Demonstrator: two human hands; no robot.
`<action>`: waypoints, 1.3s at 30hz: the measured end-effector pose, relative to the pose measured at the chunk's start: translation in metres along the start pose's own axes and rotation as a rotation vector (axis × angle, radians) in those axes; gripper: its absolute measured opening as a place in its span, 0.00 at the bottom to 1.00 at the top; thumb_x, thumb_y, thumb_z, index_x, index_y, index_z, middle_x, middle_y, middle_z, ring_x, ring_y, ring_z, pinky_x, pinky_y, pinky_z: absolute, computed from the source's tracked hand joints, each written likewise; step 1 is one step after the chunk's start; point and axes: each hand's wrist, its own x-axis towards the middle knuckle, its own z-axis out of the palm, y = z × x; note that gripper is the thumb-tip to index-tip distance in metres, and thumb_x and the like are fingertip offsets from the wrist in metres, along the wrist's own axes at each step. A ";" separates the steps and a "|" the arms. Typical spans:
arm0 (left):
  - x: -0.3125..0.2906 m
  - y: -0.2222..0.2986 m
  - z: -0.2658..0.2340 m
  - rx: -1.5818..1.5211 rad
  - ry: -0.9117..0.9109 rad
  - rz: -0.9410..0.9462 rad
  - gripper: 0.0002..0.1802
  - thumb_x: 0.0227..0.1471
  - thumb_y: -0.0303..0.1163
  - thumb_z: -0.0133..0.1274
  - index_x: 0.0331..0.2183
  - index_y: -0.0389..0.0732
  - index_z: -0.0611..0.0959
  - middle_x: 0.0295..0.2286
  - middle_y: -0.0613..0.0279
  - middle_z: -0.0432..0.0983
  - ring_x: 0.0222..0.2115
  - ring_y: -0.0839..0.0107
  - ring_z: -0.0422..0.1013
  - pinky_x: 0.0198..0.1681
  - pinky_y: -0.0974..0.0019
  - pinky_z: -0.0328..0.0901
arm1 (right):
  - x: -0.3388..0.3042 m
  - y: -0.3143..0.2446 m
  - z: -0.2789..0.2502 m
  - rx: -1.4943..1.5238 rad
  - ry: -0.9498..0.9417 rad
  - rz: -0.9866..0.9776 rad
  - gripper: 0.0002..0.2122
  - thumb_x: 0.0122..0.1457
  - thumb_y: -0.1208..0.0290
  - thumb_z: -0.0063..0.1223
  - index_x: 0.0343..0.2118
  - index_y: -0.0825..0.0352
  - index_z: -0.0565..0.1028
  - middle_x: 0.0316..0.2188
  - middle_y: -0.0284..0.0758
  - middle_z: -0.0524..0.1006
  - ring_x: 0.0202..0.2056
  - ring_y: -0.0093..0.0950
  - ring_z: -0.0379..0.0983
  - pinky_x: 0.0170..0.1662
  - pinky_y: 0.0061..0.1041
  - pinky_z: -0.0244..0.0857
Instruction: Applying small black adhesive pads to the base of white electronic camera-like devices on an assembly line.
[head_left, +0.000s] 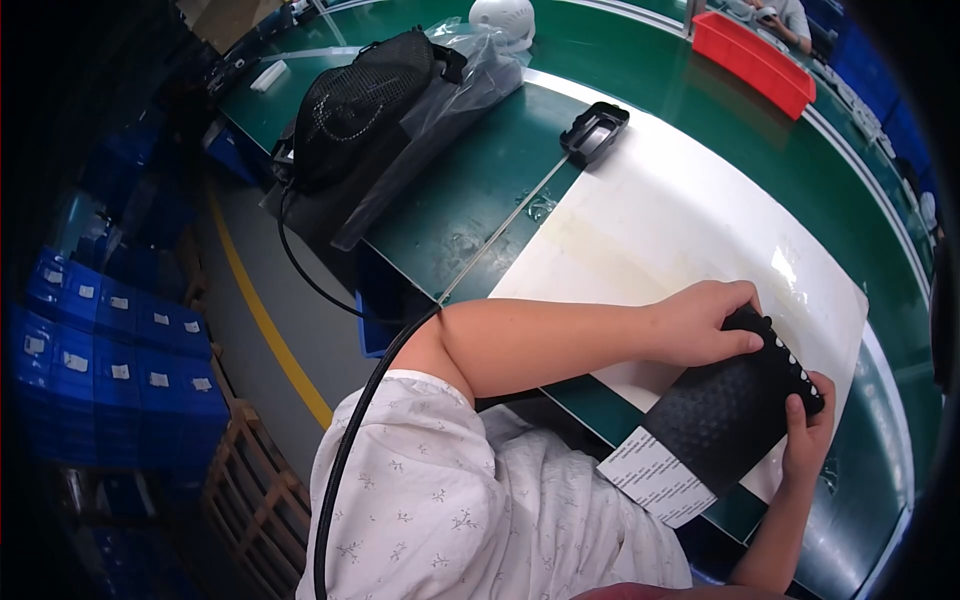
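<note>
A black, flat, textured panel [722, 420] is held between my two hands over the near right part of the white sheet. A row of small white spots runs along its far edge, and a white strip with printed lines [658, 478] covers its near end. My left hand [708, 322] grips the far left corner, thumb on top and fingers curled around the edge. The right corner is pinched by my right hand [810, 430], its fingers partly hidden behind the panel. The panel lies tilted, its near end reaching toward my body.
A black plastic frame [594, 132] sits at the white sheet's [690, 210] far left corner. A black mesh bag [365, 105] and clear plastic [480, 75] lie left on the green table [440, 220]. A red bin [752, 62] stands far right, near another person. Blue crates [120, 350] are stacked left.
</note>
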 end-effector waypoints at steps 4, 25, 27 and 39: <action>-0.004 0.001 -0.002 0.013 0.014 -0.014 0.15 0.44 0.35 0.50 0.31 0.36 0.68 0.25 0.52 0.70 0.27 0.64 0.67 0.31 0.68 0.61 | 0.000 -0.001 0.002 0.002 -0.025 0.007 0.15 0.51 0.71 0.49 0.42 0.67 0.62 0.35 0.31 0.67 0.36 0.19 0.62 0.42 0.16 0.54; -0.002 0.009 0.010 -0.249 -0.028 -0.206 0.12 0.47 0.31 0.50 0.33 0.37 0.67 0.25 0.65 0.68 0.26 0.81 0.65 0.30 0.76 0.61 | -0.006 -0.030 0.000 -0.042 -0.054 0.045 0.13 0.49 0.71 0.52 0.37 0.66 0.66 0.31 0.33 0.70 0.35 0.20 0.65 0.40 0.19 0.58; -0.003 0.005 0.010 -0.223 -0.015 -0.202 0.12 0.47 0.31 0.50 0.33 0.37 0.67 0.25 0.65 0.68 0.26 0.81 0.65 0.30 0.76 0.61 | -0.004 -0.026 0.001 -0.052 -0.053 0.021 0.13 0.49 0.71 0.52 0.37 0.66 0.66 0.31 0.33 0.70 0.35 0.21 0.65 0.40 0.19 0.58; 0.002 -0.002 0.013 -0.206 0.016 -0.168 0.13 0.46 0.30 0.51 0.33 0.37 0.67 0.25 0.65 0.68 0.26 0.80 0.64 0.29 0.76 0.61 | -0.004 -0.019 0.000 -0.140 -0.002 -0.089 0.14 0.48 0.71 0.53 0.37 0.66 0.66 0.31 0.34 0.71 0.35 0.25 0.67 0.39 0.22 0.60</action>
